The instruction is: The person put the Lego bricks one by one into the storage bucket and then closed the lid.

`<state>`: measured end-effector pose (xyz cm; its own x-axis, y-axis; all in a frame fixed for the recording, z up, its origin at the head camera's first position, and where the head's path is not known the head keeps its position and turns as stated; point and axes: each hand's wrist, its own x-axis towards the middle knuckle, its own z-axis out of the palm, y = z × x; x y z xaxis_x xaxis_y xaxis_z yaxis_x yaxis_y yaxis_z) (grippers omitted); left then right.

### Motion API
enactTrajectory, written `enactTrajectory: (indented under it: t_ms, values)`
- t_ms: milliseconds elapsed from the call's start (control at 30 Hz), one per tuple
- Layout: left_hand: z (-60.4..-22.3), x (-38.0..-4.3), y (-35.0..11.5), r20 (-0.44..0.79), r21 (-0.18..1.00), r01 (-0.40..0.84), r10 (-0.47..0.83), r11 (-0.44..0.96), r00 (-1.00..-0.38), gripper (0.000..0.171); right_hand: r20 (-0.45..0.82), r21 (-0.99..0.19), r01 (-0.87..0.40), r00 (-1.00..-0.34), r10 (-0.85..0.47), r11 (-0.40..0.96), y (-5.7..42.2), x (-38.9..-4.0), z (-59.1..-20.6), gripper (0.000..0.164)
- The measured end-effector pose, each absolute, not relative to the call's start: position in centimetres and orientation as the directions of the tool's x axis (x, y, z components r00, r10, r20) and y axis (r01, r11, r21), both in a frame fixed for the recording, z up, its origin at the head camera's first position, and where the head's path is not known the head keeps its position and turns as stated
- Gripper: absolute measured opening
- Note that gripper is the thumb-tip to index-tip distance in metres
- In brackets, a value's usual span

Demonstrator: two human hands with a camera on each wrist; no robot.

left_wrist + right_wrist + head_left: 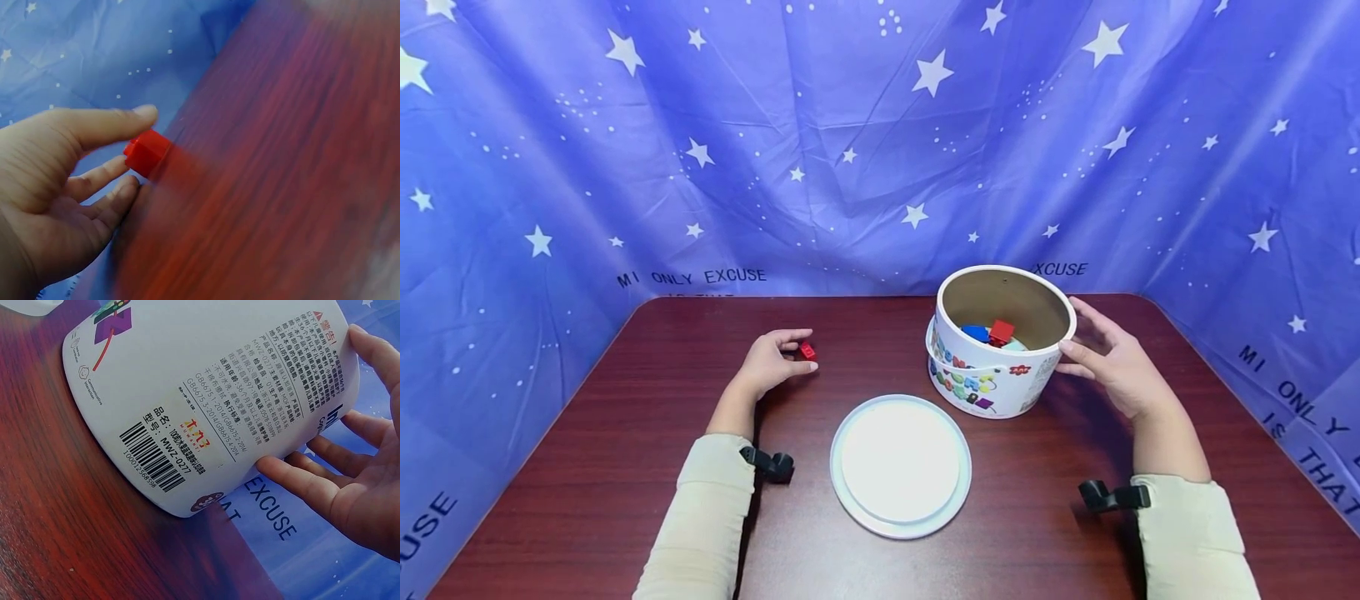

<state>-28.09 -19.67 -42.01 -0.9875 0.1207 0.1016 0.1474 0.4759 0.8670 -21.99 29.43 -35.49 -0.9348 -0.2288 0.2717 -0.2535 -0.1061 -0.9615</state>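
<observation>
A small red block [807, 352] stands on the table at the left, between the spread thumb and fingers of my left hand [767, 363]. In the left wrist view a gap shows between the thumb [145, 114] and the lower fingers, with the red block [147, 153] upright between them. My right hand [1120, 367] rests its fingertips against the right side of a white round bucket [970, 379]. In the right wrist view its fairly straight fingers touch the printed wall of the bucket [206, 381]. Inside the bucket lie a red block [1002, 332] and a blue piece [975, 333].
A round white lid [901, 458] lies on the dark red table [602, 467], in front of the bucket and between the forearms. The bucket's white handle [951, 360] hangs down its front. A blue star-patterned cloth [850, 125] surrounds the table's back and sides.
</observation>
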Motion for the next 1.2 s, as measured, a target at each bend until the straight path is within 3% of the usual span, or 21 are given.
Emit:
enactTrajectory:
  t_ms: [400,833,1200]
  values:
    - [-43.0,-28.5,-19.2,0.188,0.793,0.227,0.127,0.566,-0.974,0.037,0.272,-0.962,-0.255,-0.936,-0.225,-0.102,29.6,-22.0,-35.5,0.066]
    - [-42.2,-28.0,-19.0,0.150,0.848,0.187,0.113,0.496,-0.982,0.038,0.268,-0.963,-0.256,-0.936,-0.228,-0.078,29.4,-21.8,-35.3,0.067]
    - [-40.8,-27.9,-18.2,0.219,0.845,0.251,0.121,0.472,-0.968,0.038,0.267,-0.964,-0.256,-0.937,-0.226,-0.078,29.3,-21.7,-35.2,0.068]
